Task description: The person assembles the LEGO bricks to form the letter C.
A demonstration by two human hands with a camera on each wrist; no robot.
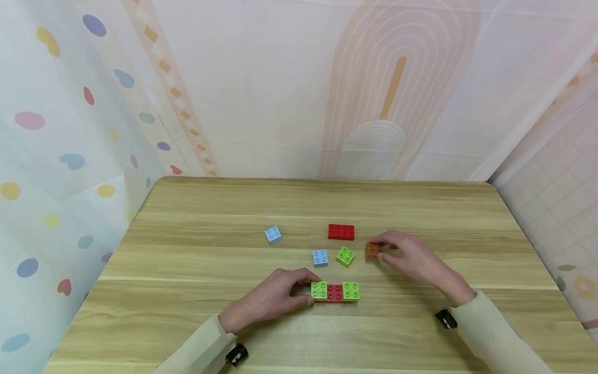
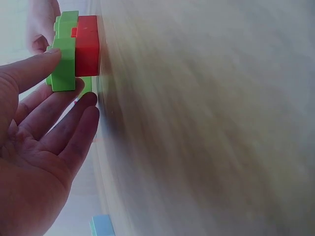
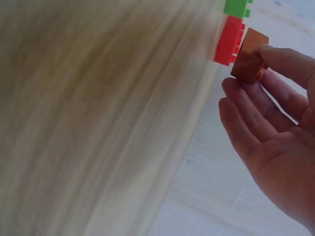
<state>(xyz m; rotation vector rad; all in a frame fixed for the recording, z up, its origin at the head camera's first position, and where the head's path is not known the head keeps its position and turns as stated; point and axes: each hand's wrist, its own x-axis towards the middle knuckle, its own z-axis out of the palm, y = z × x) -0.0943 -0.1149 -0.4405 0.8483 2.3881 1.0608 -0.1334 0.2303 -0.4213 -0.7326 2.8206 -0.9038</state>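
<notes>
A matt, wood-grained table (image 1: 187, 291) is seen. Smooth, slightly glossy plastic is shown by the orange brick (image 1: 372, 250) and the near green-and-red brick row (image 1: 335, 291). Soft printed cloth (image 1: 70, 130) hangs behind.

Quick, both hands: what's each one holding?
Left hand: grips the green-red-green brick row.
Right hand: pinches the orange brick.

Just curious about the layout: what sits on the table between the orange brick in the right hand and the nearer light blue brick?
A single small green brick lies between the orange brick and the light blue brick, seen in the head view.
</notes>
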